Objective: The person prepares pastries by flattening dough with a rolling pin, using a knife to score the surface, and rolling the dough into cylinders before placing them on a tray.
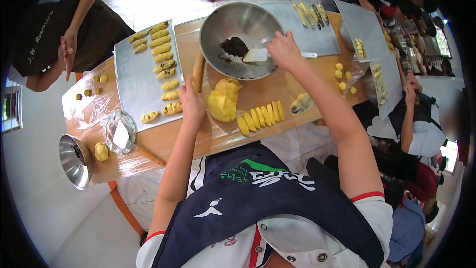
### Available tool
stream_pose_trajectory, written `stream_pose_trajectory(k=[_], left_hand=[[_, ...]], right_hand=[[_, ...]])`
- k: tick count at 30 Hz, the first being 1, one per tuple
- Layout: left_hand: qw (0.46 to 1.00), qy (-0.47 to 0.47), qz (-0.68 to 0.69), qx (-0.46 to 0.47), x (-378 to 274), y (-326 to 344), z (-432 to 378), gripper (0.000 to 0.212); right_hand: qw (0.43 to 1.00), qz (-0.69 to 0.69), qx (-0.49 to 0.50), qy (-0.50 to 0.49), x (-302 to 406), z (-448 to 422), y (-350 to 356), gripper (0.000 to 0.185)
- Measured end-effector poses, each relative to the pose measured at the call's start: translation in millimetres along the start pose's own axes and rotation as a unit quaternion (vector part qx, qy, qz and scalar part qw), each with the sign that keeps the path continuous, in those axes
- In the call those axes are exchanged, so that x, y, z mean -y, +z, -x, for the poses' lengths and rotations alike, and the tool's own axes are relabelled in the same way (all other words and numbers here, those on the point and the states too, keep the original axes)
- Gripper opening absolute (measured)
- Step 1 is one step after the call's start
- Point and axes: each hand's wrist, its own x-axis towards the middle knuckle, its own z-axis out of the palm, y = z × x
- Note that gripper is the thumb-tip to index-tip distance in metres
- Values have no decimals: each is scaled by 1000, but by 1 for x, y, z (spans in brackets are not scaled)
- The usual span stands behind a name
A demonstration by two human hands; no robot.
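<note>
My right hand (285,51) grips a spatula (256,55) with a pale blade, which dips into a large steel mixing bowl (260,18). A dark crumbly filling (234,46) and some white powder lie in that bowl beside the blade. My left hand (191,101) is at the right edge of a metal tray (130,69) of shaped dough rolls, close to the lower end of a wooden rolling pin (198,69); whether it holds anything is unclear. Between my arms lie a yellow dough lump (224,100) and a row of yellow dough pieces (262,116). A flattened piece with dark filling (301,104) sits near my right forearm.
At the left are a small steel bowl (76,162), a dough ball (101,151), a scraper (122,137) on a plastic-covered container and small dough balls (96,91). Another tray (297,41) stands behind the big bowl. A co-worker's hands (68,46) are at the upper left; other people are at the right.
</note>
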Motion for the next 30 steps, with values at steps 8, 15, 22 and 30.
stream_pose_trajectory(k=[8,15,22,30], left_hand=[[998,-25,20,50,-6,-2,-5,63],[998,-41,8,45,7,-14,-9,51],[984,150,52,-84,-83,-43,28,34],[949,179,159,204,-191,54,113,27]], right_hand=[[999,-28,27,-12,-9,-8,-5,9],[950,-213,-222,51,-34,26,-30,21],[881,-347,-250,200,-60,145,11,22],[797,-479,-182,319,-17,265,121,16]])
